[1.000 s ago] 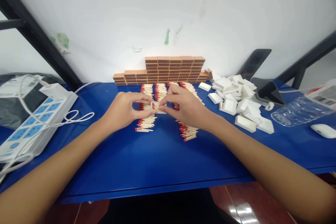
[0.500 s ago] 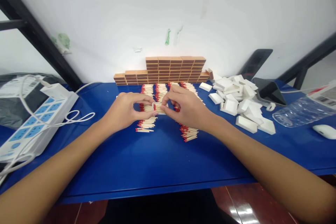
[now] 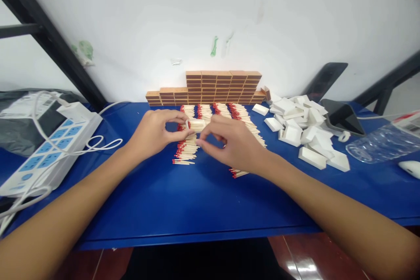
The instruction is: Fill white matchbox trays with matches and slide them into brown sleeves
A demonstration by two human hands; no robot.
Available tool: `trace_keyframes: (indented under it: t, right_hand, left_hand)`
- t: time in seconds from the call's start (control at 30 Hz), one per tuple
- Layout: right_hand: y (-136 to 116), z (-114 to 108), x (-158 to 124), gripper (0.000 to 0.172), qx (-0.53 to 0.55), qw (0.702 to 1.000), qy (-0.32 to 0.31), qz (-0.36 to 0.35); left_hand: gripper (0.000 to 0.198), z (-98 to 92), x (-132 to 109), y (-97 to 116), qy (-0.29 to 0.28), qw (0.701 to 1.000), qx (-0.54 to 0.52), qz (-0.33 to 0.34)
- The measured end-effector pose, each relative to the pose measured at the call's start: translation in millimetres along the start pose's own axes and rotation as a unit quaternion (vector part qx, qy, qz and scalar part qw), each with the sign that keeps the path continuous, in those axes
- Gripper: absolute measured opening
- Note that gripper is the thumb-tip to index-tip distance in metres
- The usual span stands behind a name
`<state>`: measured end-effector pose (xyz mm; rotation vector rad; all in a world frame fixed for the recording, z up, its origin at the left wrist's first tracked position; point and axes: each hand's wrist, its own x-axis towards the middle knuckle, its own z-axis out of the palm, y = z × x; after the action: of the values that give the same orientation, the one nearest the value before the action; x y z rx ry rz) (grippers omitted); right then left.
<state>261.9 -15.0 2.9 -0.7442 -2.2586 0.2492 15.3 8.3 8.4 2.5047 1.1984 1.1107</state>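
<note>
In the head view my left hand (image 3: 157, 133) holds a small white matchbox tray (image 3: 187, 124) by its left end, between thumb and fingers. Matches (image 3: 197, 125) with red heads lie in the tray, heads toward the left. My right hand (image 3: 232, 142) is just right of the tray, thumb and index finger bent toward each other with a small gap; I see nothing between them. Beneath and behind the hands, rows of loose matches (image 3: 244, 118) lie on the blue table (image 3: 170, 201), partly hidden by my hands.
Stacked brown matchbox sleeves (image 3: 216, 89) stand against the wall. A heap of white trays (image 3: 302, 127) lies at right, near a dark phone-like device on a stand (image 3: 341, 116), a clear plastic bottle (image 3: 377, 146) and a white mouse (image 3: 410, 168). A power strip (image 3: 49, 153) with cables is at left.
My right fingers have come off the tray's right end and moved slightly down. My left hand has shifted the tray slightly up and left, showing more of its matches.
</note>
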Motion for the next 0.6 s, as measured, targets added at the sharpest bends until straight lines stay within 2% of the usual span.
trace_keyframes:
  t: [0.1, 0.17, 0.33, 0.6]
  right_hand:
    - [-9, 12, -5, 0.006, 0.051, 0.993, -0.107, 0.027]
    - [-13, 21, -8, 0.005, 0.059, 0.986, -0.148, 0.051]
    - [-17, 34, -11, 0.003, 0.040, 0.982, -0.172, 0.061]
    - [-20, 40, -10, 0.009, -0.007, 0.979, -0.194, 0.064]
  left_hand:
    - [0.030, -0.8, 0, -4, 0.017, 1.000, 0.009, -0.019]
    - [0.030, -0.4, 0, -5, 0.019, 1.000, 0.014, -0.021]
    - [0.030, 1.1, 0, -4, 0.013, 1.000, 0.026, -0.008]
    - [0.030, 0.9, 0, -6, 0.003, 0.999, 0.033, -0.013]
